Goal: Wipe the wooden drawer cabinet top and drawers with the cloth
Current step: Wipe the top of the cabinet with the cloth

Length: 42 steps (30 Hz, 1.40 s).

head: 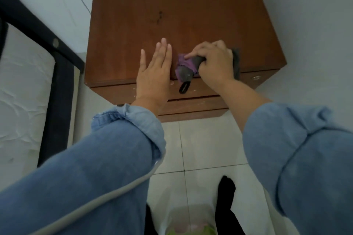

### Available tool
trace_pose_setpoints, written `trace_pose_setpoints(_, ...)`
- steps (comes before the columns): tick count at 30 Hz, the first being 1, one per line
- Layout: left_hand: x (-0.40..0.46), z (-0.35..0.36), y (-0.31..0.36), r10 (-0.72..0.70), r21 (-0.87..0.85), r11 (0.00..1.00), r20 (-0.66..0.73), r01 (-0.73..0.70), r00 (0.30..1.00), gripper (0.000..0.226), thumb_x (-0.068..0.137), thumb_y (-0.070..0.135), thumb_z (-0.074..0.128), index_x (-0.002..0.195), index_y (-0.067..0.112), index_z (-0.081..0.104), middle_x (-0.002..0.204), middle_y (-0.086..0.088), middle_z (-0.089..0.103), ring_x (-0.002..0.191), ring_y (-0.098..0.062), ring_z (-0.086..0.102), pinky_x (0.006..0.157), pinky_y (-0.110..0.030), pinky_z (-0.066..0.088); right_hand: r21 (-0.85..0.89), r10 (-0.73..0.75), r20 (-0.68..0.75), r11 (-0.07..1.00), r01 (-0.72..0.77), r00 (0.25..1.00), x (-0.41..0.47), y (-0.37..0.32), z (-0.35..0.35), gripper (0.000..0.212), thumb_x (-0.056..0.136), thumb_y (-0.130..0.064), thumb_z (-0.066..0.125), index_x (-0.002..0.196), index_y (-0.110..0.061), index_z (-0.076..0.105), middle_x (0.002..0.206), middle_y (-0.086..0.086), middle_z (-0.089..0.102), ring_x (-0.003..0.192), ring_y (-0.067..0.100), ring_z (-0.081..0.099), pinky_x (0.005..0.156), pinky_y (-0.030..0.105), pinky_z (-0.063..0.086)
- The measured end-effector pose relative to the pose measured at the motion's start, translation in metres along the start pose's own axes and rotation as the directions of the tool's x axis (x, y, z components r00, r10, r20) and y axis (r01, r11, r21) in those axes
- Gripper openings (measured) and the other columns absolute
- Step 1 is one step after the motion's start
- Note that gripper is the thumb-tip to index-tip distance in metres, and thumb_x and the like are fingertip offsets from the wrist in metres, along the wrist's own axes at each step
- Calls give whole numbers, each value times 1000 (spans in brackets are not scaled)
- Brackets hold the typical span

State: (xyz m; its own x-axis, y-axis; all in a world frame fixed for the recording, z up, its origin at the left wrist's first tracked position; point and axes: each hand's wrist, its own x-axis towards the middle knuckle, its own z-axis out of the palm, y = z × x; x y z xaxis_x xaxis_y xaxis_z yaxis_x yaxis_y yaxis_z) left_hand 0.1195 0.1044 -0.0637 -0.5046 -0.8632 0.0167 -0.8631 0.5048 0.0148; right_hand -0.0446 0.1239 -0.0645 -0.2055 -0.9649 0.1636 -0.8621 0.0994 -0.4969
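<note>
Head view, wooden drawer cabinet (152,15) seen from above, left hand (152,74) flat with straight fingers near its front edge, right hand (215,61) curled around a bunched purple and grey cloth (186,67) at the front edge, black loop (184,87) dangling over the top drawer (114,92)

Blue denim sleeves (114,150), cuffs rolled; black trouser leg (226,192) below.

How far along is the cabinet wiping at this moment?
Nothing looks finished. In hand: the right hand grips a purple and grey cloth on the brown wooden cabinet top at its front edge; the left hand lies flat beside it. Left: the drawer fronts, showing pale specks.
</note>
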Motion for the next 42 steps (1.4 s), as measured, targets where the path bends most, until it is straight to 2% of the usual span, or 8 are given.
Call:
trace_pose_setpoints(5, 8, -10, 35, -8, -118, 993, -4, 8, 1000, 83, 92, 26, 54, 151, 9, -2, 160, -7, -9, 147, -17, -6, 118, -43, -6, 173, 157, 100, 970, -172, 983, -18, 27, -18, 40, 61, -9, 46, 77, -32, 74, 94, -2, 70, 92, 15, 57, 91, 25, 44)
trace_pose_setpoints(9, 26, -12, 53, 15, -162, 987, 17, -12, 1000, 91, 90, 41, 58, 151, 9, -1, 160, -7, -8, 148, -18, -3, 119, -42, -4, 376, 331, 80, 864, -336, 940, 15, 46, -71, 37, 56, -5, 43, 62, -31, 69, 71, -7, 67, 87, 26, 66, 79, 39, 57)
trace_pose_setpoints(19, 52, -2, 87, 142, -27, 990, 15, -142, 990, 101, 84, 37, 66, 151, 8, -4, 160, -8, -10, 147, -18, -8, 117, -46, -10, 116, 326, 60, 936, -331, 943, 98, 78, -40, 48, 83, -4, 40, 99, -42, 66, 132, 3, 48, 113, 24, 45, 101, 31, 37)
trace_pose_setpoints(22, 50, 1, 96, 133, 30, 991, 2, -133, 991, 103, 83, 34, 66, 150, 7, -6, 160, -8, -11, 147, -18, -9, 117, -48, -9, -30, 233, 32, 972, -232, 972, 83, 84, -31, 47, 75, -14, 39, 106, -41, 63, 129, -1, 51, 113, 30, 44, 90, 29, 26)
trace_pose_setpoints(29, 43, -6, 104, -13, 45, 999, 44, 11, 999, 103, 84, 32, 67, 150, 6, -9, 159, -9, -15, 147, -20, -11, 118, -46, -6, -12, 105, -71, 994, -106, 992, 7, 87, -47, 38, 71, 0, 50, 89, -26, 72, 109, -14, 64, 102, 21, 47, 81, 27, 24)
trace_pose_setpoints(33, 40, -7, 116, 4, 27, 1000, 47, -5, 999, 93, 86, 14, 61, 150, 6, -6, 159, -10, -11, 147, -20, -8, 118, -45, -4, 33, 144, -137, 990, -141, 980, -26, 92, -50, 35, 69, 2, 54, 83, -24, 74, 98, -13, 68, 96, 22, 49, 85, 33, 32)
trace_pose_setpoints(37, 38, -9, 136, 94, -1, 996, 32, -94, 995, 85, 92, 22, 56, 150, 6, -4, 160, -9, -8, 147, -20, -6, 117, -44, -4, 187, 256, -79, 953, -238, 963, -49, 115, -65, 45, 58, 2, 48, 70, -36, 70, 88, -4, 69, 92, 20, 58, 87, 38, 49)
trace_pose_setpoints(42, 52, -17, 155, 145, -58, 988, 3, -145, 989, 80, 95, 39, 49, 151, 8, 0, 160, -7, -6, 148, -18, -4, 118, -41, -3, 317, 400, -65, 877, -361, 914, -29, 128, -123, 51, 64, 12, 44, 91, -20, 74, 89, 1, 69, 91, 14, 63, 78, 18, 50)
